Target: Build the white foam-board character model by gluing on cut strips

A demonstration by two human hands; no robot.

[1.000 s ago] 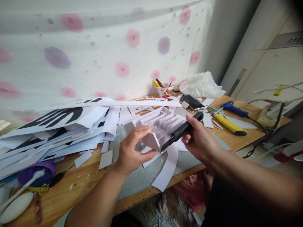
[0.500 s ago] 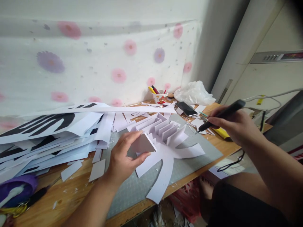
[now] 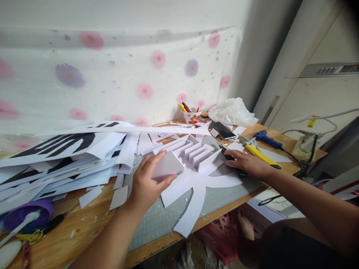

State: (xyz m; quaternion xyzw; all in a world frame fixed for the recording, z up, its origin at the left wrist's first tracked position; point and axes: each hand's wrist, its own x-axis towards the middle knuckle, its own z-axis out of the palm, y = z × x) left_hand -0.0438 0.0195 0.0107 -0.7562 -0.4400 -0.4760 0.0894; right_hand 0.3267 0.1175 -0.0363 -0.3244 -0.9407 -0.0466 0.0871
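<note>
My left hand (image 3: 148, 181) pinches a small white board piece (image 3: 167, 166) between thumb and fingers, held above the cutting mat (image 3: 151, 228). Beneath and beside it lies a white cut-out shape (image 3: 193, 186) with curved arms. Thin white strips (image 3: 196, 153) stand on edge on that shape. At the shape's right side, my right hand (image 3: 242, 162) is low over the mat, its fingers closed on a slim black tool (image 3: 223, 148). Most of the tool is hidden under the hand, and its exact kind is unclear.
A yellow-handled cutter (image 3: 262, 155) and a blue glue gun (image 3: 266, 138) lie at the right. Behind are a phone (image 3: 222, 130), a pen cup (image 3: 192, 116) and a plastic bag (image 3: 232, 112). Printed sheets (image 3: 64, 157) pile up left, near a purple bowl (image 3: 46, 211).
My right hand has come down and left with the black tool, from the air to the mat beside the cut-out. The left hand still holds the board piece, almost unmoved.
</note>
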